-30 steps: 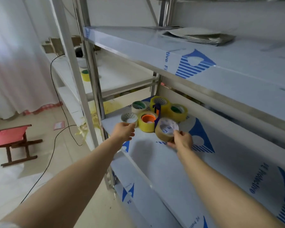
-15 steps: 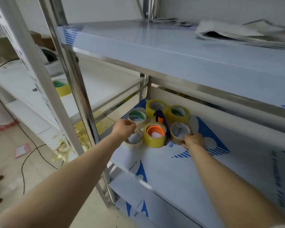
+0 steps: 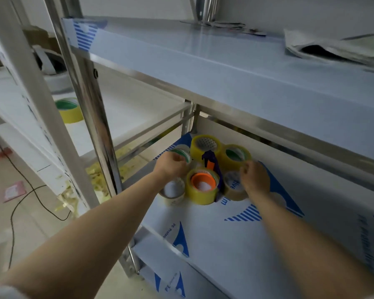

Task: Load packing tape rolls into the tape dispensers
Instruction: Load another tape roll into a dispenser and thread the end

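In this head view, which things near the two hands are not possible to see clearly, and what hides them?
All from the head view:
Left hand: its back hides the fingers, so any grip on the green-labelled roll is unclear.
Right hand: it covers part of the brown roll, so the label is unreadable.
Dispenser: mostly hidden behind the orange-cored roll.
Papers: cut off by the right edge.

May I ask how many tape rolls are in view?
7. Six on the lower shelf: back roll, back-right roll, back-left roll, front-left roll, orange-cored roll, front-right roll. Lone roll on the left rack. Others may be hidden.
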Motion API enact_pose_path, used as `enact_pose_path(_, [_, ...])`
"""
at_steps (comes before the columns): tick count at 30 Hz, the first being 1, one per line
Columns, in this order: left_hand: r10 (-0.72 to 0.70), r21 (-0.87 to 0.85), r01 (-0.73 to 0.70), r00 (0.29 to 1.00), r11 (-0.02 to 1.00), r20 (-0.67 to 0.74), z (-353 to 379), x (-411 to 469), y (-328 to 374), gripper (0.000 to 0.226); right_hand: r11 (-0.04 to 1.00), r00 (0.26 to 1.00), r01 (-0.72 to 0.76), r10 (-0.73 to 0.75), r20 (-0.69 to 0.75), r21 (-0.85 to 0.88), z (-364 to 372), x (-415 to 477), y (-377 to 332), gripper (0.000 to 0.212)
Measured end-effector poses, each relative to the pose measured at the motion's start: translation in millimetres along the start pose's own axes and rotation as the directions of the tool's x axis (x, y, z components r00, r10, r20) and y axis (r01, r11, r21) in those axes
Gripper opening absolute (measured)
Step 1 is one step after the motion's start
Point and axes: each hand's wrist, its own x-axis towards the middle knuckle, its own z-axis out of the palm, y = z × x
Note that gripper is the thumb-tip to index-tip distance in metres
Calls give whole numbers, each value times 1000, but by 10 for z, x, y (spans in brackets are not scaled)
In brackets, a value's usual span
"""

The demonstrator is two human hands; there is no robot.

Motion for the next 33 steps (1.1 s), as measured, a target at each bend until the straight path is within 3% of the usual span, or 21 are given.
enact_pose_path(4, [93, 50, -91, 995, 995, -38, 39, 62, 80, 14, 958, 968, 243, -228, 106, -154, 37, 255, -56, 39])
enact_pose_path(11, [143, 87, -135, 986, 987, -91, 18, 73, 168, 26, 914, 926, 236, -110, 361, -329, 193, 662, -97, 37])
enact_pose_path(13, [148, 101, -138, 984, 985, -99, -3, 64, 160, 27, 920, 926, 212, -81, 368, -330, 257, 725, -66, 35])
enact_pose_path(16, [140, 92, -130, 984, 987, -113, -30, 46, 124, 27, 900, 948, 248, -150, 280, -358, 270, 730, -54, 27])
enact_pose_path(20, [126, 93, -116, 986, 989, -110, -85, -22, 121, 27, 944, 981, 193, -185, 56, -266, 84, 632, -144, 26])
enact_pose_path(25, [146, 76, -143, 989, 987, -37, -62, -122, 214, 21, 985, 989, 136, -141, -40, -104, -232, 329, -230, 29])
enact_pose_path(30, [175, -52, -171, 982, 984, 71, 67, -262, 320, 28, 995, 995, 100, -99, -11, 3, -604, -248, -288, 21])
enact_pose_path(33, [155, -164, -126, 972, 978, 175, 220, -440, 322, 27, 982, 1000, 19, -19, 0, 191, -750, -708, -190, 39])
